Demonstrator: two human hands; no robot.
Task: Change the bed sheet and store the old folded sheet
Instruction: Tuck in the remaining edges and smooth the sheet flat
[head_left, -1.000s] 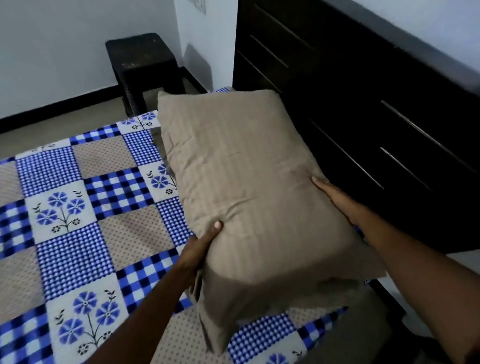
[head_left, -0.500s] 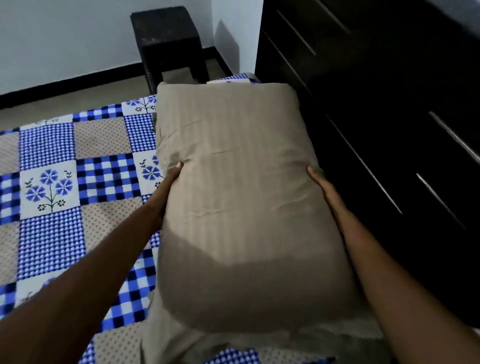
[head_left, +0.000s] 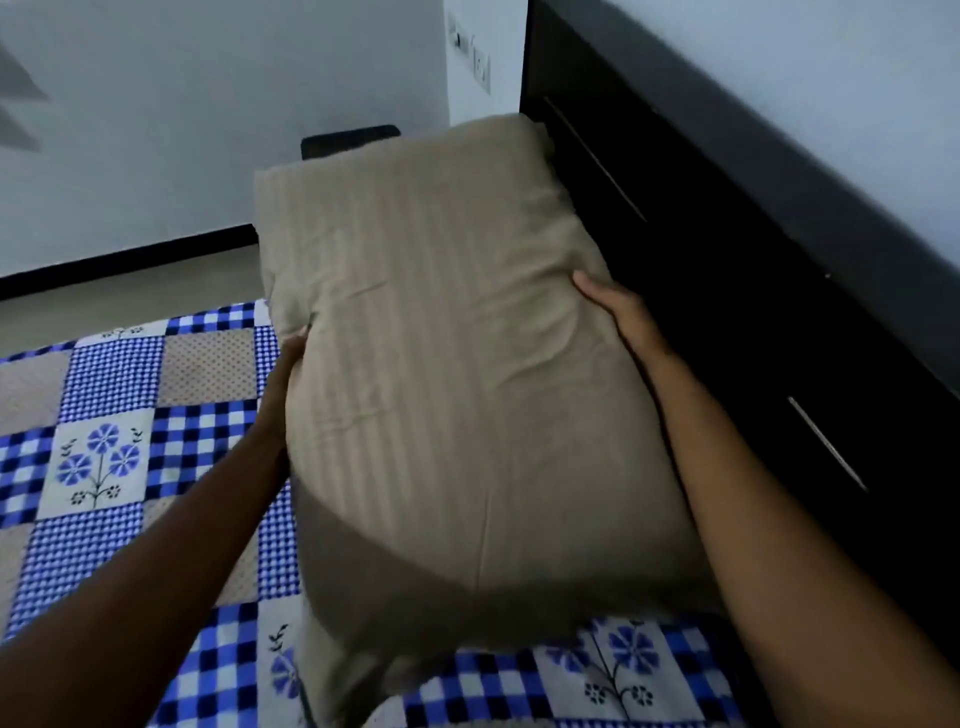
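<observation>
No writing, label, brand or number can be read anywhere in view. The pillow (head_left: 457, 364) held between the left hand (head_left: 283, 384) and the right hand (head_left: 618, 312) shows only woven stripes. The bed sheet (head_left: 104, 457) to the left of the left hand shows only blue checks and printed flowers, and the wall plate (head_left: 480, 62) beyond the right hand is too blurred to tell any marking.
</observation>
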